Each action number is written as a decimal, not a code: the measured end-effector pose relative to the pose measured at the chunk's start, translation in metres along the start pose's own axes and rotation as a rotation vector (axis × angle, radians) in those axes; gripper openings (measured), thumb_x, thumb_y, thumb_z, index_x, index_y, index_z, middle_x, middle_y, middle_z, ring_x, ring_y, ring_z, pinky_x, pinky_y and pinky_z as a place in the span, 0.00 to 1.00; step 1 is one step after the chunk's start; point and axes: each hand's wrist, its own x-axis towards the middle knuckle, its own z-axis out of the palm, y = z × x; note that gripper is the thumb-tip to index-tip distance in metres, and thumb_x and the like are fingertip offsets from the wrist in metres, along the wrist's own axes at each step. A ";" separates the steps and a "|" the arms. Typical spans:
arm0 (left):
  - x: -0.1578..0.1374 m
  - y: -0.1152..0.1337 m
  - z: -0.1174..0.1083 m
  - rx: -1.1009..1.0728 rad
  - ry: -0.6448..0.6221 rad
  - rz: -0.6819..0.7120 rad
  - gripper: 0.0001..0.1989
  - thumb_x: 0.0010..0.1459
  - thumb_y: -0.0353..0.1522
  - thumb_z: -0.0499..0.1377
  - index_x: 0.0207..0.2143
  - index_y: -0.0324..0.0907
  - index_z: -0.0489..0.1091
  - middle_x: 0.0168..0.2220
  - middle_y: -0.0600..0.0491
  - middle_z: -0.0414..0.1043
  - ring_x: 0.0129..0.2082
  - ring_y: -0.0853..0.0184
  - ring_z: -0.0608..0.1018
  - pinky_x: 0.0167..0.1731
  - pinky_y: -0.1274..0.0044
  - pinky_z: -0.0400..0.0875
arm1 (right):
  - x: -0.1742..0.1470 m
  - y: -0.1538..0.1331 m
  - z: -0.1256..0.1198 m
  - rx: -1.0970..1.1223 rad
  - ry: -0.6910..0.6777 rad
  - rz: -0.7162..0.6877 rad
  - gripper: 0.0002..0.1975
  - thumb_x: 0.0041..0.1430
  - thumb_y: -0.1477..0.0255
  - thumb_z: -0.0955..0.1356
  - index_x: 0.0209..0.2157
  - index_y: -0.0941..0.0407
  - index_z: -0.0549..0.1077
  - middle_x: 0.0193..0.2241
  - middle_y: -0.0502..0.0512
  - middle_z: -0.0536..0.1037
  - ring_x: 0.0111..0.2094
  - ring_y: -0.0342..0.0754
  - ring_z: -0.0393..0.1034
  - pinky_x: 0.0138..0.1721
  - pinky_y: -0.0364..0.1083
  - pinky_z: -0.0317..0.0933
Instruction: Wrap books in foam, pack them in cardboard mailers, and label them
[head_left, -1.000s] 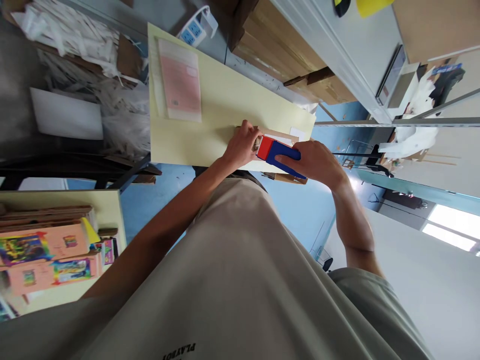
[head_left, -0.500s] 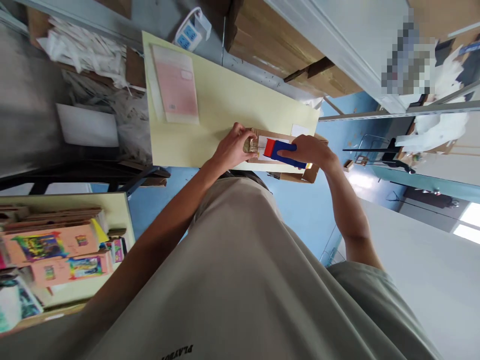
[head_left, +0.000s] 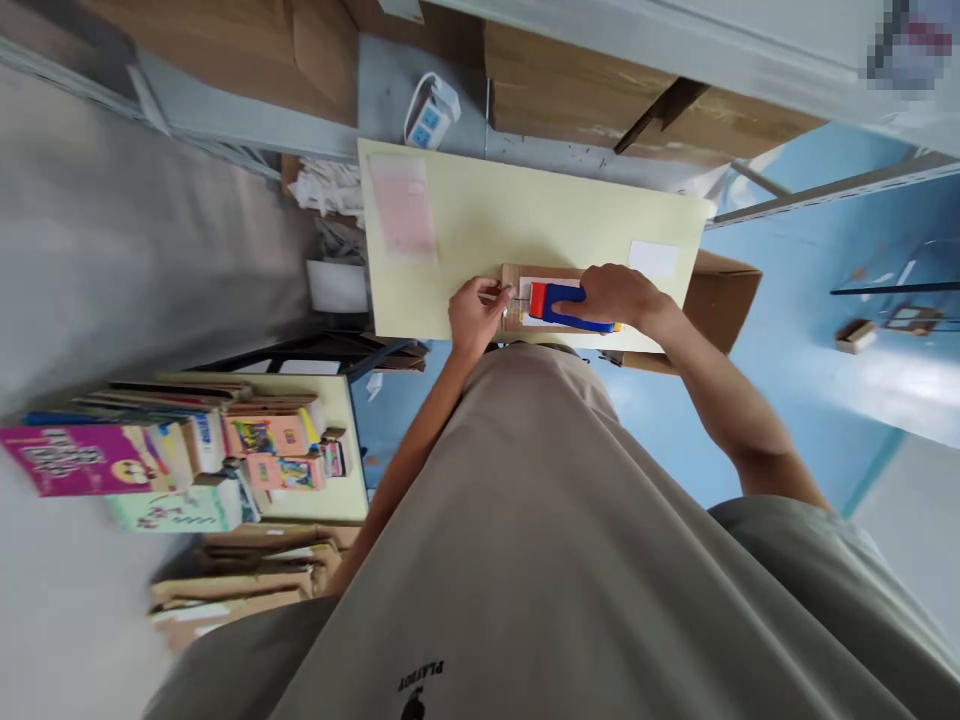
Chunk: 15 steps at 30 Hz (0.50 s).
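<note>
A narrow brown cardboard box [head_left: 512, 271] with a white label [head_left: 570, 282] lies near the table's front edge. My right hand [head_left: 622, 298] is wrapped round a blue tape dispenser [head_left: 559, 303] with a red end, which lies over the label and points left. At the box's left end, the fingers of my left hand [head_left: 478, 312] are pinched together. Whatever sits between those fingertips is too small to make out. A thin line runs from near them to the red end of the dispenser.
On the pale yellow table [head_left: 517, 215] lie a pink packet [head_left: 405, 205] and a white card [head_left: 652, 258]. A power strip [head_left: 431, 118] sits beyond. An open carton [head_left: 720, 300] stands right; books [head_left: 277, 435] fill a lower-left table. Large cartons [head_left: 577, 85] line the back.
My left hand has closed from a wide grip round the box's end to a pinch at that end. The dispenser stays over the box. My view has shifted, showing more books.
</note>
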 end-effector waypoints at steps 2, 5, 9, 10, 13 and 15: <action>-0.008 0.007 0.000 -0.004 0.050 -0.061 0.14 0.68 0.42 0.77 0.48 0.45 0.83 0.46 0.48 0.91 0.42 0.59 0.91 0.48 0.70 0.84 | 0.005 0.008 0.004 0.037 0.013 -0.051 0.31 0.74 0.46 0.72 0.58 0.58 0.86 0.39 0.69 0.89 0.47 0.67 0.84 0.48 0.55 0.72; -0.019 0.014 0.003 -0.017 0.130 -0.127 0.14 0.65 0.43 0.79 0.44 0.45 0.85 0.45 0.47 0.91 0.44 0.58 0.91 0.50 0.69 0.85 | 0.012 0.016 0.009 0.089 0.035 -0.120 0.31 0.74 0.46 0.73 0.59 0.58 0.86 0.41 0.69 0.89 0.49 0.68 0.85 0.49 0.55 0.72; -0.028 0.016 0.013 -0.002 0.261 -0.196 0.10 0.68 0.41 0.76 0.42 0.44 0.88 0.41 0.49 0.91 0.42 0.59 0.91 0.48 0.71 0.85 | 0.016 0.018 0.015 0.118 0.052 -0.187 0.29 0.76 0.49 0.72 0.60 0.58 0.86 0.44 0.71 0.90 0.53 0.69 0.85 0.51 0.56 0.71; -0.030 0.016 0.016 0.012 0.296 -0.211 0.09 0.69 0.40 0.75 0.43 0.44 0.89 0.41 0.49 0.92 0.43 0.60 0.91 0.49 0.71 0.85 | 0.016 0.018 0.016 0.117 0.051 -0.197 0.29 0.76 0.49 0.72 0.60 0.59 0.86 0.46 0.72 0.90 0.53 0.69 0.85 0.52 0.56 0.71; -0.032 0.016 0.022 0.049 0.389 -0.230 0.08 0.69 0.37 0.74 0.44 0.43 0.91 0.43 0.49 0.92 0.44 0.59 0.91 0.51 0.71 0.85 | 0.013 0.022 0.017 0.126 0.045 -0.229 0.27 0.77 0.51 0.71 0.58 0.60 0.87 0.47 0.73 0.90 0.52 0.69 0.85 0.52 0.57 0.71; -0.034 0.018 0.026 0.064 0.429 -0.225 0.08 0.69 0.36 0.74 0.44 0.43 0.91 0.44 0.49 0.92 0.45 0.59 0.92 0.53 0.70 0.86 | 0.010 0.029 0.018 0.155 0.031 -0.248 0.27 0.78 0.51 0.71 0.57 0.60 0.88 0.47 0.73 0.90 0.51 0.69 0.85 0.51 0.57 0.71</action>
